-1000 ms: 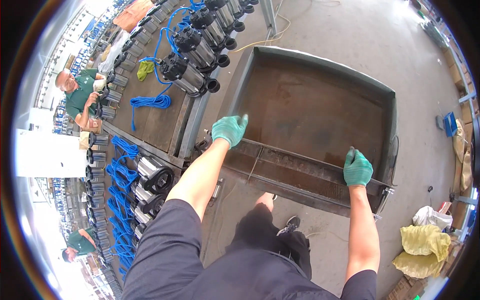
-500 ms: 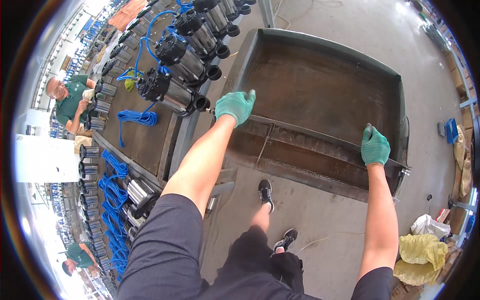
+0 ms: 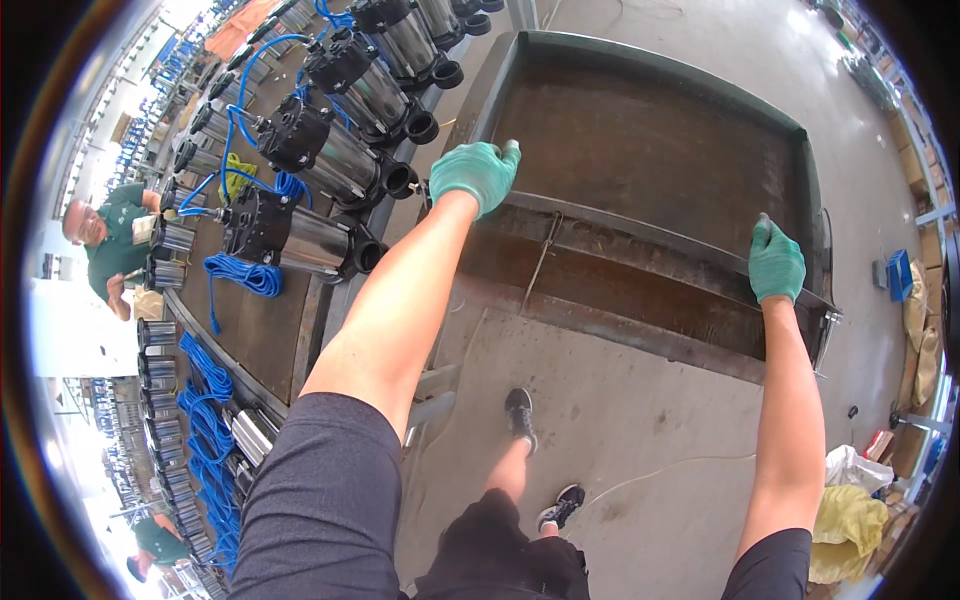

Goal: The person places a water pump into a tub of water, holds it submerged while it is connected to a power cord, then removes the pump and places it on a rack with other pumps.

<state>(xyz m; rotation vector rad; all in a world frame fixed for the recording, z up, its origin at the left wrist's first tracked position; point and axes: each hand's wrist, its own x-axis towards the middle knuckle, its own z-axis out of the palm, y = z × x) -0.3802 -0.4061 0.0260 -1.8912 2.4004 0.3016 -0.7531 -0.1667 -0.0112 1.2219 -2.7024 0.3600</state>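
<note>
Head view, left hand: we are seeing the left hand (image 3: 472, 177) closing round the left end of the near rail (image 3: 650, 246), thumb sticking out, fingertips hidden.
Head view, right hand: we are seeing the right hand (image 3: 777, 262) gripping the same rail toward its right end, thumb up, fingertips hidden too.
Tray cart: the rusty metal tray (image 3: 640, 140) is lying on the far side of both hands, mostly between them.
Long axis: the rail is running left to right, its right end slanting nearer to us.
Nearer hand: both are touching the rail; the right is sitting nearer our body, the left farther out.
Left side: the closest steel pump (image 3: 295, 238) is lying left of the left hand, on the workbench (image 3: 250, 335), beside a blue cable coil (image 3: 243, 275).
</note>
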